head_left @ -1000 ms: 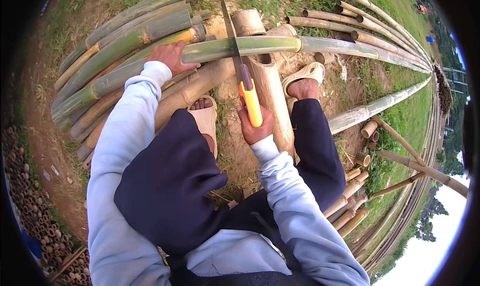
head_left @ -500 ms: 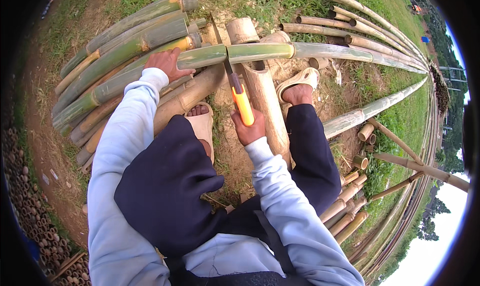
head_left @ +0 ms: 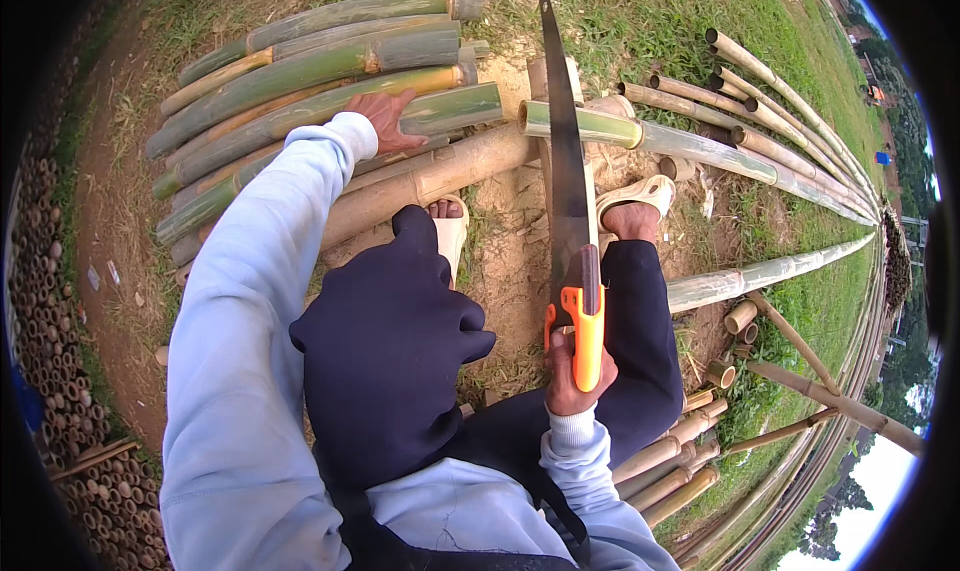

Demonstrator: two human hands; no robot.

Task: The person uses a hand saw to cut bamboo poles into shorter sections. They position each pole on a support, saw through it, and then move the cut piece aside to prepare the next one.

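Note:
A handsaw [head_left: 567, 141] with a long dark blade and an orange handle is in my right hand [head_left: 572, 376], fingers wrapped round the grip. Its blade points away from me and passes over the near end of a long green bamboo pole [head_left: 700, 153]. To the left lies a cut green bamboo piece [head_left: 455, 109], its end apart from the pole's end by a gap. My left hand [head_left: 385, 121] rests on this piece with fingers and thumb spread. A thick tan bamboo log [head_left: 440, 178] lies just nearer, beside my sandalled foot.
Several bamboo lengths [head_left: 330, 56] lie side by side at the left. Long poles [head_left: 790, 101] stretch away at the right, and short pieces [head_left: 690, 451] are stacked near my right leg. Many cut bamboo rings [head_left: 110, 491] are piled at the lower left.
The saw has come out of the bamboo and back toward me, its blade now upright in view. The pole has parted into two pieces. My left hand's fingers have spread.

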